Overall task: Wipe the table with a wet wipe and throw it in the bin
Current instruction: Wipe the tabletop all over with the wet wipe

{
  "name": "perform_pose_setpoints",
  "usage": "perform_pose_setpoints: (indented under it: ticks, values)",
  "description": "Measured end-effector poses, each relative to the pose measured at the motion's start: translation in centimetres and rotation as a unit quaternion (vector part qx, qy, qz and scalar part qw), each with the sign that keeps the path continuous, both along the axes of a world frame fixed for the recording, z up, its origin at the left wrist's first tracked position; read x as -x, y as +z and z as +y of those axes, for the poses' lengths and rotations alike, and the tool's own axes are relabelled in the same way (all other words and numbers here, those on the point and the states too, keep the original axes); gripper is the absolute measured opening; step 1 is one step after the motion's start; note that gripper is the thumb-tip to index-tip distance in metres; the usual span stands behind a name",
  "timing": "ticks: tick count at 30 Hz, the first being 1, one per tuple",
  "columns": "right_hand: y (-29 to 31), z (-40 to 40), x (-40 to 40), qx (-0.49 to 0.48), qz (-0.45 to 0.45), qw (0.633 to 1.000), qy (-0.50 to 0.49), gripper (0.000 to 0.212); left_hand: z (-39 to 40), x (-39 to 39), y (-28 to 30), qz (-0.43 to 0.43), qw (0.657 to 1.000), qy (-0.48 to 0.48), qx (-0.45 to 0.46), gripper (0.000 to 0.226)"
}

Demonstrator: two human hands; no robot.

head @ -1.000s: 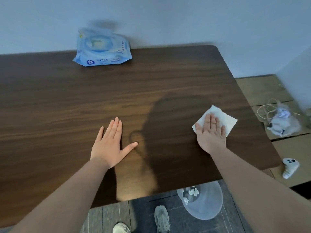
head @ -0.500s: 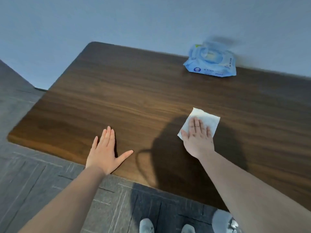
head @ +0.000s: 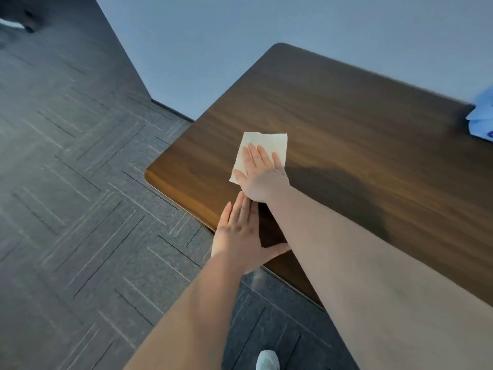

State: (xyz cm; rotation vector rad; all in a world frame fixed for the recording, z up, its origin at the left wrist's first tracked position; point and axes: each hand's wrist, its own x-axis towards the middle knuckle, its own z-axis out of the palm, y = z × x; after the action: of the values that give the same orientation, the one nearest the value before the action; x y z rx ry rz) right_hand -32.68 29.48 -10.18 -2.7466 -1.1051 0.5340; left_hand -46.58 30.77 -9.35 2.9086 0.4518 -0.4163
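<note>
You are pressing your flat, open right hand [head: 260, 174] on the limp, thin wet wipe [head: 262, 144] toward the table's [head: 346, 124] 9 o'clock edge, your open left hand [head: 240, 236] bracing; pinch a corner to lift.

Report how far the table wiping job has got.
Done: a wet wipe is out and spread on the table. In hand: the right hand presses it flat near the left end; the left hand rests at the edge. Left: binning it; no bin in view.
</note>
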Motion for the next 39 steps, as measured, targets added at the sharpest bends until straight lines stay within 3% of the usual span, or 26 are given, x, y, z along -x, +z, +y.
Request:
perform_pose_setpoints:
  ticks: [3,8,12,17,23,27,39]
  values:
    - [0.0,3.4,-0.3,0.021,-0.014,0.999,0.045,0.062,0.4,0.0,0.0,0.020,1.000,-0.005,0.013,0.120]
    - [-0.2,4.4,-0.7,0.027,-0.023,0.995,0.094,0.062,0.6,0.2,-0.2,0.015,1.000,-0.009,0.015,0.122]
    - [-0.1,1.2,-0.8,0.022,-0.004,0.992,0.126,0.060,0.6,0.4,-0.5,0.023,1.000,0.001,-0.001,0.126]
    - [0.1,-6.7,-0.3,0.028,0.026,0.996,0.075,0.060,0.4,-0.1,0.4,0.053,0.998,0.014,0.009,0.122]
    - [0.2,-20.0,0.9,0.028,0.049,0.997,-0.057,0.060,-1.8,-0.8,1.9,0.067,0.995,-0.063,-0.046,0.117]
    - [0.5,-31.0,2.1,0.027,0.056,0.980,-0.188,0.059,-8.3,-3.4,3.1,0.053,0.990,-0.126,-0.024,0.113]
    - [0.9,-64.3,8.1,0.038,0.055,0.858,-0.509,0.060,-35.0,-9.8,2.6,0.046,0.931,-0.363,0.000,0.106]
